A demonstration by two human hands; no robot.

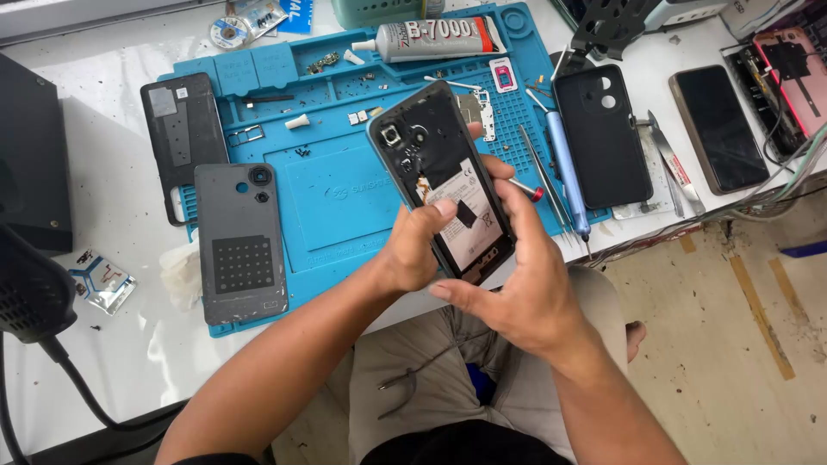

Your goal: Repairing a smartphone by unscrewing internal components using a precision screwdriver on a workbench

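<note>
I hold the opened phone (pixel 444 185) above the blue mat (pixel 340 194), tilted toward me so the battery faces up. Left hand (pixel 412 250) in a closed grip on its lower edge; right hand (pixel 517 288) steadies the side, thumb pressing the battery. Grey back cover (pixel 239 241) lies aside on the bench (pixel 112 215).

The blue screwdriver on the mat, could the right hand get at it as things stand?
Probably yes: the blue screwdriver lies uncovered just beyond the right hand, but that hand and the left hand both grip the opened phone.
</note>
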